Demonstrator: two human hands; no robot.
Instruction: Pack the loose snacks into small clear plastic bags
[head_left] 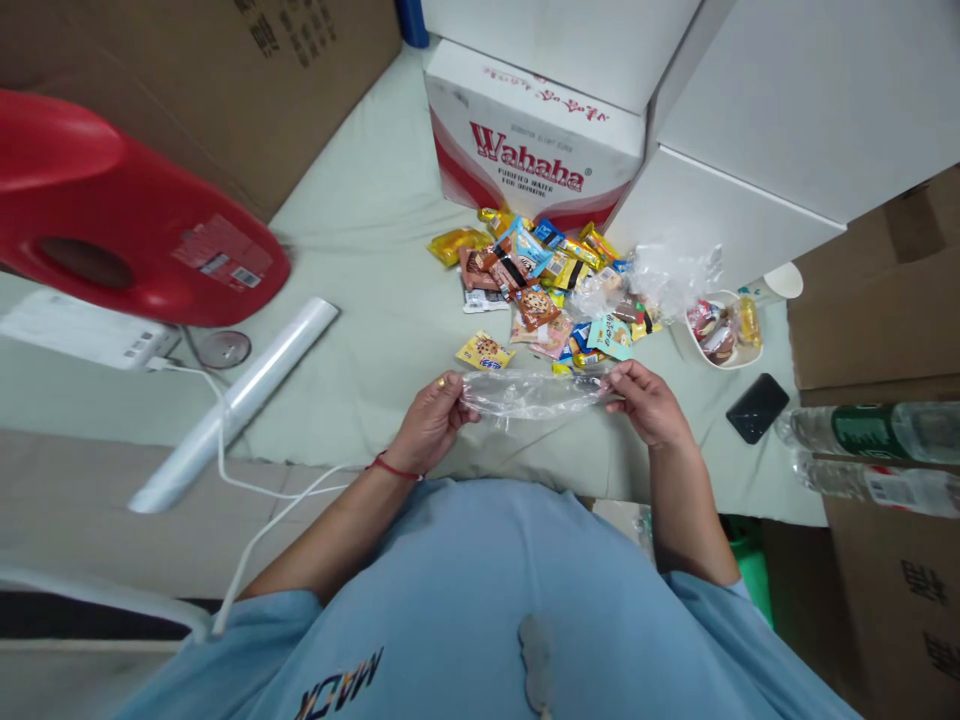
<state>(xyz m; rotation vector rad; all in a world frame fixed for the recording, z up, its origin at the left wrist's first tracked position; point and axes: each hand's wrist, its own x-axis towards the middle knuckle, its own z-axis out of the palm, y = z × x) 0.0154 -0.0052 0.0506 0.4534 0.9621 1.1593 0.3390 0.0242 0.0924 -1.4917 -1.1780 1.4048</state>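
In the upper left of the frame I see a big red plastic jug (154,200). At centre, the left hand (429,428) pinches one end of a clear, crinkled plastic bag (532,393), below a heap of colourful wrapped snacks (529,285); the right hand (651,405) pinches its other end. Centre right, a white bowl (741,354) holds more packets.

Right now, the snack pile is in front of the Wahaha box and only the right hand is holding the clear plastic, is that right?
Not quite: both hands hold it. The head view shows the left hand gripping one end of the clear plastic and the right hand the other. The snack pile is indeed in front of the Wahaha box.
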